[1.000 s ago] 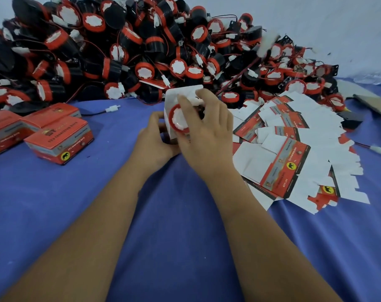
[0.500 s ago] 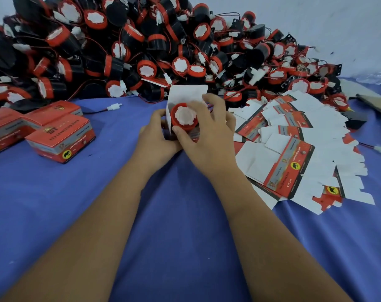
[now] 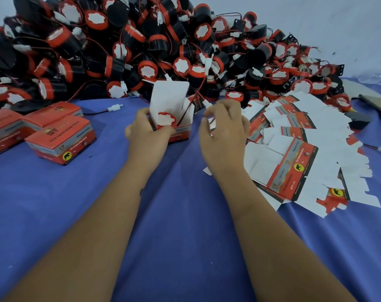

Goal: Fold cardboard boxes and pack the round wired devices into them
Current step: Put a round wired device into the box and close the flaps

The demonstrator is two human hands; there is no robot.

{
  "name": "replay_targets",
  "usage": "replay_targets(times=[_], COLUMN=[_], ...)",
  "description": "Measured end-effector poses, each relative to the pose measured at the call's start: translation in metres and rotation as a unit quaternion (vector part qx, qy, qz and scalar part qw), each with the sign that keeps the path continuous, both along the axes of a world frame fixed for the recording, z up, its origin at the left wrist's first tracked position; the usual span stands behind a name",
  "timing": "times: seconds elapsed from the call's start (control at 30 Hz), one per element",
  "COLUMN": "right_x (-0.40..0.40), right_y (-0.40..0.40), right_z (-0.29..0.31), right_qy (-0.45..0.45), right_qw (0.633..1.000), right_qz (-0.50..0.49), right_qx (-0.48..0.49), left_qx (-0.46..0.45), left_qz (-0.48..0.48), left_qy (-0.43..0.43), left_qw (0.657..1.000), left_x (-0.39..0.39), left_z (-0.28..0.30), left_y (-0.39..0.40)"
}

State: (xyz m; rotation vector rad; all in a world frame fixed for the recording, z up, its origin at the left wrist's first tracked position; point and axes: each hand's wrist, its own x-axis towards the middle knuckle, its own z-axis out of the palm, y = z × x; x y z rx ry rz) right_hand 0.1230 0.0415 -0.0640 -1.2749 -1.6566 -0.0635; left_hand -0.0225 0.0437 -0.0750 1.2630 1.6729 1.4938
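You are packing one round wired device [image 3: 166,119] into an open cardboard box [image 3: 180,130] standing on the blue-covered bench [image 3: 185,214] in front of the big heap of devices [image 3: 141,51]. Your left hand [image 3: 148,131] is gripping the box at its near left corner, its fingers curling round the wall beside the device. The device is sitting inside the box with its red-rimmed white face turning toward you, so its short axis is running roughly from you toward the heap. The lid flap [image 3: 168,98] is standing upright behind it. Your right hand [image 3: 223,129] is hovering just right of the box with fingers curled; they seem to be pinching the red wire [image 3: 190,105] or its white plug [image 3: 207,103], though that is hard to make out. By my reading, the wire is trailing out over the right wall, so the next move is calling for tucking it in, then folding the flap down. Finished boxes [image 3: 61,140] are lying to your left, flat blanks [image 3: 294,153] to your right
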Motion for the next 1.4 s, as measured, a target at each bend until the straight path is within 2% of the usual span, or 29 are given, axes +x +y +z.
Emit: replay_targets(times=[0.1,0.17,0.27,0.4,0.57,0.67,0.8,0.9,0.97,1.03,1.13,1.2,1.23,1.27,1.33,1.4], right_x=[0.009,0.014,0.018,0.015,0.008,0.004,0.003,0.008,0.012,0.017,0.027,0.034,0.038,0.042,0.044,0.039], right_y=[0.008,0.013,0.017,0.014,0.006,0.001,0.001,0.000,0.002,0.004,0.010,0.012,0.014,0.016,0.016,0.014], right_z=[-0.003,-0.005,-0.008,-0.006,0.000,0.003,0.003,0.006,0.010,0.012,0.010,0.008,0.008,0.007,0.005,0.004], right_qy=[0.089,0.113,0.107,0.100,0.164,0.134,0.099,0.129,0.159,0.201,0.296,0.342,0.333,0.281,0.108,-0.047], right_qw=[0.992,0.987,0.980,0.977,0.977,0.985,0.988,0.992,0.984,0.974,0.948,0.930,0.929,0.936,0.947,0.947], right_qz=[0.002,-0.028,-0.053,-0.043,0.028,0.035,0.000,-0.009,-0.028,-0.053,-0.102,-0.132,-0.158,-0.201,-0.270,-0.271], right_qx=[-0.088,-0.115,-0.158,-0.185,-0.131,-0.107,-0.117,0.011,0.077,0.091,0.057,0.011,-0.027,-0.067,-0.133,-0.165], left_qx=[-0.021,-0.038,-0.030,-0.039,-0.027,-0.009,0.009,0.056,0.101,0.127,0.137,0.128,0.119,0.109,0.083,0.056], left_qz=[0.008,0.004,-0.002,-0.023,-0.071,-0.104,-0.115,-0.097,-0.080,-0.073,-0.072,-0.053,-0.035,-0.017,-0.003,-0.016], left_qy=[-0.032,-0.018,0.052,0.070,0.041,0.021,0.042,0.088,0.113,0.101,0.065,0.005,-0.038,-0.081,-0.132,-0.140], left_qw=[0.999,0.999,0.998,0.997,0.996,0.994,0.992,0.990,0.985,0.984,0.986,0.990,0.991,0.991,0.988,0.989], left_x=[-0.002,0.000,0.003,0.003,0.008,0.010,0.012,0.011,0.009,0.005,-0.003,-0.008,-0.010,-0.011,-0.013,-0.012], left_z=[0.004,0.005,0.000,0.001,0.006,0.004,0.004,0.010,0.014,0.017,0.016,0.015,0.016,0.016,0.016,0.014], left_y=[0.003,0.005,0.006,0.001,-0.007,-0.010,-0.012,-0.016,-0.020,-0.021,-0.021,-0.020,-0.019,-0.018,-0.014,-0.010])
